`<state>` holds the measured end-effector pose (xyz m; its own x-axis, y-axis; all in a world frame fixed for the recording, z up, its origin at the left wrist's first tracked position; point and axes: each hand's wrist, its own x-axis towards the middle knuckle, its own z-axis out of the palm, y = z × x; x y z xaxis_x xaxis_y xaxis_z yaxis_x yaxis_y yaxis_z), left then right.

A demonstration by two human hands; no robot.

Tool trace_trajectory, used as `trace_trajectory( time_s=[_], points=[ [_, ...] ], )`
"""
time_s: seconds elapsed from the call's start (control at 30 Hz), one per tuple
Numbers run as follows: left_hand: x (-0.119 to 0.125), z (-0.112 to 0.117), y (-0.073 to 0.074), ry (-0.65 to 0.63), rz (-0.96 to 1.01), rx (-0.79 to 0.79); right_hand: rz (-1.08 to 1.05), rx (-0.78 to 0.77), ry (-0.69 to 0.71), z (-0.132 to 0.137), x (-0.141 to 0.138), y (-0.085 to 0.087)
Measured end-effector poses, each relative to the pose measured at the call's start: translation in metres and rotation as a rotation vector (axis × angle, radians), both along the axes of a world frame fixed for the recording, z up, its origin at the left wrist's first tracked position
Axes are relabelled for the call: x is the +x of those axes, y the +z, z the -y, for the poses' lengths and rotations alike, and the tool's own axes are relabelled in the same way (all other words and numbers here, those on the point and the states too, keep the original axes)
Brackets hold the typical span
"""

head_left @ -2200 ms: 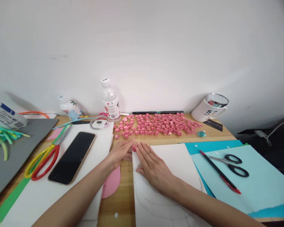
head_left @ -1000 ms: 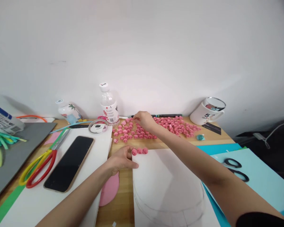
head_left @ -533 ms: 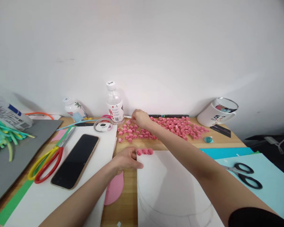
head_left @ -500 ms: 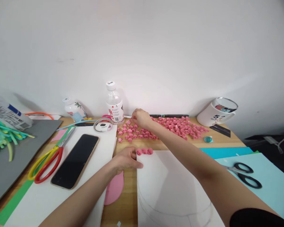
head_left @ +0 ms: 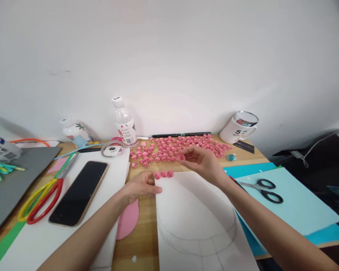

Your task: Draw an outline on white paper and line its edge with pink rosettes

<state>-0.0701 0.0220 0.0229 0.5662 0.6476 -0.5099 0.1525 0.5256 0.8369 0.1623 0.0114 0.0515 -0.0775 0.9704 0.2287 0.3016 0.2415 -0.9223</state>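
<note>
My right hand (head_left: 205,165) pinches a small pink paper coil (head_left: 181,157) between thumb and fingertips, above the far part of a white sheet (head_left: 192,210). Pencil curves and lines are drawn on that sheet. Three pink paper coils (head_left: 164,174) sit in a row along its far left edge. My left hand (head_left: 142,185) grips the sheet's far left corner, its thumb on top and the other fingers at the edge beside the row. Beyond both hands, many loose pink coils (head_left: 169,145) lie spread on the wooden table.
At left, red-and-yellow scissors (head_left: 45,199) and a phone (head_left: 79,194) lie on white sheets. A plastic bottle (head_left: 125,126) and a white mug (head_left: 237,130) stand by the wall. Black-handled scissors (head_left: 267,190) rest on light blue paper (head_left: 302,207) at right.
My right hand has come back from the loose coils toward the sheet, now with a pink coil in its fingertips. My left hand still holds the sheet's corner. The view has shifted right.
</note>
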Motion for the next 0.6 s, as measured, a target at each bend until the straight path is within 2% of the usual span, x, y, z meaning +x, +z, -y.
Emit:
trace_trajectory(
  time_s=[0.13,0.23,0.3,0.47,0.6],
  points=[
    [-0.001,-0.001,0.001,-0.036,-0.014,0.010,0.158,0.194,0.014,0.022,0.000,0.002],
    [-0.001,-0.001,0.001,-0.046,-0.042,0.021,0.198,0.234,0.019,0.030,0.001,0.004],
    [-0.001,-0.002,0.001,-0.047,-0.051,0.013,0.161,0.200,0.024,0.031,0.002,0.002],
    [-0.004,-0.001,0.000,-0.066,-0.034,-0.013,0.038,0.005,0.006,0.030,0.003,-0.010],
    [-0.004,-0.001,-0.001,-0.098,-0.007,0.016,0.047,-0.068,-0.013,0.028,0.001,-0.016]
  ],
)
